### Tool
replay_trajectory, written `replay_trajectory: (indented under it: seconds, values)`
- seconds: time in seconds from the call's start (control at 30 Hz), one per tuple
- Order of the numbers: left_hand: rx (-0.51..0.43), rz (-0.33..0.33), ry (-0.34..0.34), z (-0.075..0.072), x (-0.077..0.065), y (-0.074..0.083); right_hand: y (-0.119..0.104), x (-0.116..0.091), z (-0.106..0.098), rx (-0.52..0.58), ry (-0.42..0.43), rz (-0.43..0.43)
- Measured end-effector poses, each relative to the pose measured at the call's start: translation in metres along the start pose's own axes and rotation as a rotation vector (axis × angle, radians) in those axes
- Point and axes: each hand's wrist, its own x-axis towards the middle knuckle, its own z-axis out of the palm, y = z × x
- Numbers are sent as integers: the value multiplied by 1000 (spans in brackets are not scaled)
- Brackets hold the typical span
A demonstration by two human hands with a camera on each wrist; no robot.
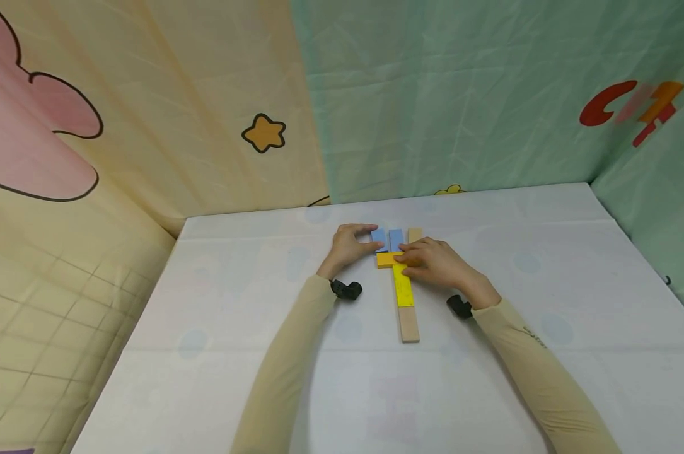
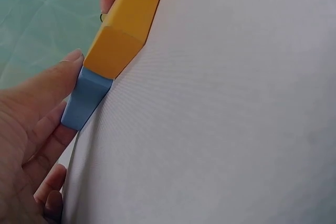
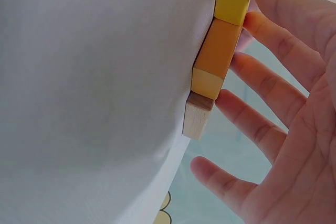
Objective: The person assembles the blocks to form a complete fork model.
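Flat blocks lie together on the white table. My left hand (image 1: pixel 348 247) pinches the left blue block (image 1: pixel 379 238) between thumb and fingers; the left wrist view shows that blue block (image 2: pixel 88 98) against the end of the orange block (image 2: pixel 123 30). A second blue block (image 1: pixel 396 238) and a plain wooden block (image 1: pixel 414 234) stand beside it in a row. Below them the orange block (image 1: pixel 384 260) lies crosswise. Extended fingers of my right hand (image 1: pixel 437 262) touch the orange block and the yellow block (image 1: pixel 403 289), whose lower end meets another wooden block (image 1: pixel 408 325).
The white-covered table (image 1: pixel 205 378) reaches back to a patterned curtain (image 1: pixel 432 94) behind the blocks. Another curtain hangs along the left side. A black wrist camera (image 1: pixel 347 290) sits at my left wrist, another wrist camera (image 1: pixel 459 307) at my right.
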Motion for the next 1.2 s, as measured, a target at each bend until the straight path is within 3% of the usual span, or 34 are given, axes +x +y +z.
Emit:
replay_trajectory:
  seconds: [0.53, 1.2]
  values:
    - [-18, 25, -15, -2, 0, -1, 1, 0, 1, -2, -19, 23]
    - [-11, 10, -31, -3, 0, 0, 4, 2, 4, -23, -14, 13]
